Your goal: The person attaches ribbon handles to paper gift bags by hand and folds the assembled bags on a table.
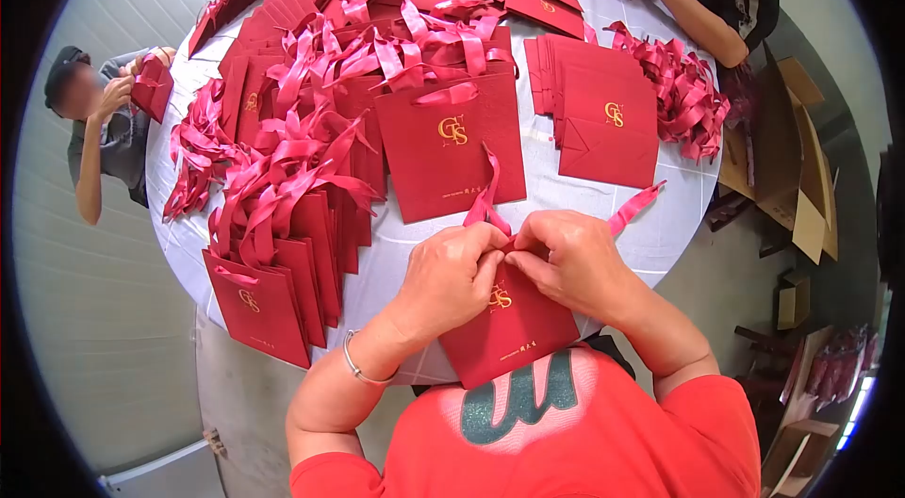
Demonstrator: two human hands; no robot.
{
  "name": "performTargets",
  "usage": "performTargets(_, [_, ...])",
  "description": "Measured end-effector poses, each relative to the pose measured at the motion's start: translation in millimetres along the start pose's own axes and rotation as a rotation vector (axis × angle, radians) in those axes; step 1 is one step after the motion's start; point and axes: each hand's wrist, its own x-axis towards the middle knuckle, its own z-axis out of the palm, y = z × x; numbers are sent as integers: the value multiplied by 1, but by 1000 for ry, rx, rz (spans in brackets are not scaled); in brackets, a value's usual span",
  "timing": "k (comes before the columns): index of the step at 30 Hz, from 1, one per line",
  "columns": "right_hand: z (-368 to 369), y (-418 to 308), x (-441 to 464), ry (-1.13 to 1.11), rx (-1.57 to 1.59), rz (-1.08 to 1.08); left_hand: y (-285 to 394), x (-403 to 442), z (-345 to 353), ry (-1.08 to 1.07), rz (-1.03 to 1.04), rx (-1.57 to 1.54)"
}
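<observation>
A red paper bag [509, 340] with gold lettering lies at the table's near edge, against my body. At its top edge my left hand [454, 274] pinches a pink ribbon [485, 196], whose loose end points up and away. Close beside it, my right hand [567, 258] is closed on the same ribbon, with another end [637, 207] sticking out to the right. The fingertips of both hands nearly meet over the bag's top, and the knot or hole there is hidden. Just beyond lies a finished-looking red bag [452, 154] with a ribbon handle.
Ribboned red bags [269, 310] stand in rows at the left. Flat red bags [608, 112] and a pile of pink ribbons [683, 102] lie at the right of the round table [377, 310]. Two co-workers handle bags at far left and upper right. Cardboard boxes [787, 159] stand right.
</observation>
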Motion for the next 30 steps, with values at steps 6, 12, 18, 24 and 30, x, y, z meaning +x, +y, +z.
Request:
performTargets(6, [-16,6,8,36,268,-289,4,-2,-2,57,124,111])
performTargets(12, [-32,7,28,-173,122,-215,5,-3,7,93,314,180])
performTargets(18, [-50,0,52,-475,108,-79,6,-5,12,122,438,253])
performTargets(24, [-58,-18,53,-534,-19,-162,10,-7,8,157,452,241])
performTargets(30, [-52,-4,61,-544,122,-121,7,-8,8,144,455,285])
